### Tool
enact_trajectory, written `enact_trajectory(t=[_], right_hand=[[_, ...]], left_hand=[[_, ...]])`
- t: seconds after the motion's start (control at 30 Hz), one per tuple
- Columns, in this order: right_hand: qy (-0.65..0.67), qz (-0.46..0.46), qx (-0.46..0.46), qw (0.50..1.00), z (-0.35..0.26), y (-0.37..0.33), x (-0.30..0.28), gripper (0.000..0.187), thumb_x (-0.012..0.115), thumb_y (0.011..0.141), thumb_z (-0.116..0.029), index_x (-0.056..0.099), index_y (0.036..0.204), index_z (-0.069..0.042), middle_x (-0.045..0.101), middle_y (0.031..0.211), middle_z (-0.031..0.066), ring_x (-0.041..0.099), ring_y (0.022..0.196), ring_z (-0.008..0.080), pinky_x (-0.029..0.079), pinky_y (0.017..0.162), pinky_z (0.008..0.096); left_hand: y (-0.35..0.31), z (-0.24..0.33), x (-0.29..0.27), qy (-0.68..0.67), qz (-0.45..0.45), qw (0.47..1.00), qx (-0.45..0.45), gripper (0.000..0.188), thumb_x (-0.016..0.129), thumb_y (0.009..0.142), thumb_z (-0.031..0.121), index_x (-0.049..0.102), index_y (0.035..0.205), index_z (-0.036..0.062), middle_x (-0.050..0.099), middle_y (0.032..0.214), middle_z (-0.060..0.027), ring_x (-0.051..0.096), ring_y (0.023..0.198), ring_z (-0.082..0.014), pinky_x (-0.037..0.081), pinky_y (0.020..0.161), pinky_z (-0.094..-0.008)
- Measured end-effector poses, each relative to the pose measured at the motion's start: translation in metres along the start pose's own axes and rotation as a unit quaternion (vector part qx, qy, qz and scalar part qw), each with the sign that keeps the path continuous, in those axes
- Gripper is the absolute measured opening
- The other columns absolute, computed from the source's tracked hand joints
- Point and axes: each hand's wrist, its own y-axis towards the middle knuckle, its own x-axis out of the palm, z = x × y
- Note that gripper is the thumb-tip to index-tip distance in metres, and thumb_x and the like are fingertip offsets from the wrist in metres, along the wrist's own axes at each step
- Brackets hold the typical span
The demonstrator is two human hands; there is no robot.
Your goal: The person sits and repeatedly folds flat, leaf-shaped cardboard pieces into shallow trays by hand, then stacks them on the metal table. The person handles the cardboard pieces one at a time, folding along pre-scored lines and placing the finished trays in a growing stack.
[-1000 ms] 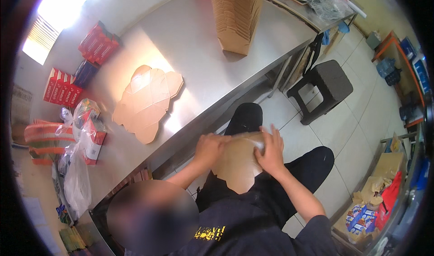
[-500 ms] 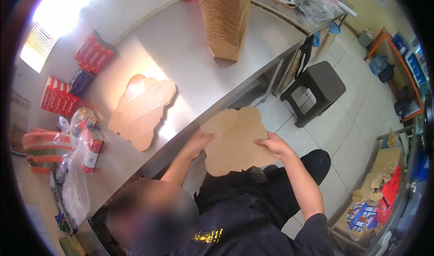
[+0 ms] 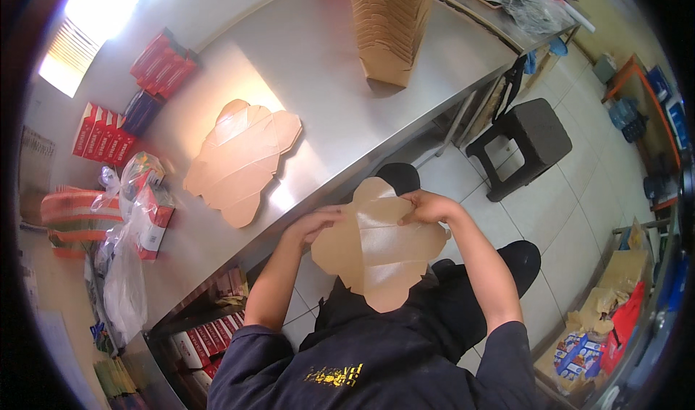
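Observation:
Over my lap I hold a flat, brown, scallop-edged cardboard box blank [image 3: 380,251], with score lines and a shiny patch of light across it. My left hand [image 3: 318,223] is at its upper left edge, fingers partly hidden at the rim. At the upper right, my right hand [image 3: 427,209] pinches the sheet with the thumb on top. To the left, a pile of similar flat cardboard blanks [image 3: 242,160] lies on the steel table. Farther back stands a tall nested stack of folded brown cardboard trays [image 3: 391,41].
Red boxes [image 3: 101,133] and plastic-wrapped packages [image 3: 152,222] line the steel table's [image 3: 318,70] left side. More boxes [image 3: 210,341] sit on a shelf beneath it. A dark plastic stool [image 3: 539,131] stands on the tiled floor at right. Open cardboard [image 3: 622,265] lies at lower right.
The blank in my hands has turned and tilted, now catching light on its face. My right hand has shifted to its upper edge. The view has moved slightly.

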Motion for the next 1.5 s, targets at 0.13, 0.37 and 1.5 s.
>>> enact_trajectory(t=[0.13,0.37,1.5], right_hand=[[-0.087,0.077,-0.057,0.992,-0.003,0.006,0.017,0.04,0.078,0.08,-0.012,0.07,0.118,-0.001,0.074,0.108,0.0133,0.07,0.098,0.0245,0.054,0.087,0.036],[-0.275,0.246,-0.251,0.895,0.027,-0.028,0.062,0.025,0.069,0.081,-0.01,0.075,0.106,-0.006,0.075,0.108,0.008,0.068,0.105,0.0285,0.052,0.092,0.0413],[0.052,0.058,-0.04,0.996,0.014,-0.011,-0.009,0.054,0.076,0.084,-0.004,0.057,0.134,-0.001,0.072,0.111,0.0084,0.068,0.092,0.0179,0.053,0.086,0.0312]], left_hand=[[-0.003,0.01,0.007,0.263,0.079,0.961,-0.015,0.039,0.075,0.089,0.016,0.064,0.123,-0.0006,0.073,0.112,-0.0105,0.07,0.098,-0.0244,0.054,0.087,-0.035],[-0.026,-0.003,0.082,0.569,0.206,0.782,0.152,0.023,0.07,0.076,0.0,0.073,0.099,-0.0028,0.074,0.108,-0.0137,0.07,0.1,-0.0354,0.056,0.089,-0.0408],[0.009,0.006,0.018,0.044,0.062,0.995,-0.063,0.058,0.068,0.095,0.032,0.053,0.141,0.0002,0.063,0.134,-0.0106,0.064,0.117,-0.0187,0.052,0.097,-0.0333]])
